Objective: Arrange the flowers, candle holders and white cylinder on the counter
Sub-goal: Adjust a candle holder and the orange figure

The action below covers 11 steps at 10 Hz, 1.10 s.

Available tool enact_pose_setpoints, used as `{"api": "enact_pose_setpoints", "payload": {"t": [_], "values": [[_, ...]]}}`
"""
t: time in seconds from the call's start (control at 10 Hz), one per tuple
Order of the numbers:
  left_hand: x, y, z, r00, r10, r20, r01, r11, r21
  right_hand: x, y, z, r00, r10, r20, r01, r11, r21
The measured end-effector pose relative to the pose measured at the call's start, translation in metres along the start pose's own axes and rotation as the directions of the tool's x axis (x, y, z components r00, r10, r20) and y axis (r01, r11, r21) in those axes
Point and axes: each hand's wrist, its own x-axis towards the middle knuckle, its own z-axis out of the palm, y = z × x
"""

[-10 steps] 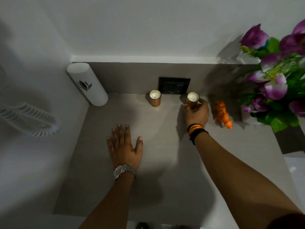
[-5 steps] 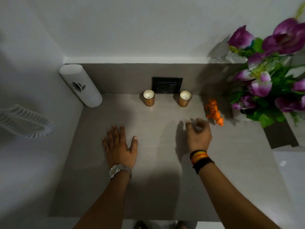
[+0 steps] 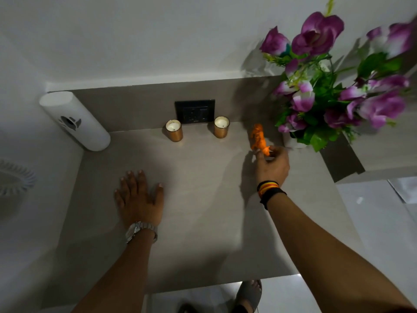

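Right hand (image 3: 272, 164), fingers pinched on the near end of an orange toy animal (image 3: 258, 140) at about 2 o'clock from the counter's (image 3: 203, 222) centre; whether the toy rests on the surface cannot be told. Left hand (image 3: 140, 199), fingers spread and palm flat on the counter at about 9 o'clock, holding nothing. Two gold candle holders (image 3: 174, 130) (image 3: 221, 127) stand upright at 12 o'clock against the back ledge, one at each lower corner of a dark wall socket (image 3: 194, 111). White cylinder (image 3: 75, 120) at 10 o'clock in the back left corner, touching the left wall. Purple flowers (image 3: 327, 86) in a white pot (image 3: 291, 142) at 2 o'clock, just beyond the toy.
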Motion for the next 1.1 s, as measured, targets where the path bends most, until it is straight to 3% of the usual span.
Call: {"api": "enact_pose_setpoints", "payload": {"t": [0.2,0.4,0.6,1.1], "values": [[-0.001,-0.001,0.001,1.000,0.016,-0.026,-0.017,0.999,-0.043,0.003,0.024,-0.028,1.000,0.006,0.000,-0.006,0.999,0.039],[-0.015,0.016,0.006,0.990,0.135,-0.047,-0.139,0.986,-0.087,0.048,0.037,-0.070,0.996,0.038,-0.079,-0.035,0.999,0.031],[-0.043,0.067,0.023,0.982,0.186,0.043,-0.183,0.981,-0.056,0.085,0.020,-0.061,0.998,-0.063,-0.020,0.064,0.996,0.057],[-0.040,0.067,0.020,0.984,0.181,-0.009,-0.181,0.982,-0.058,0.111,0.039,-0.059,0.991,-0.115,0.068,0.115,0.993,-0.001]]}}
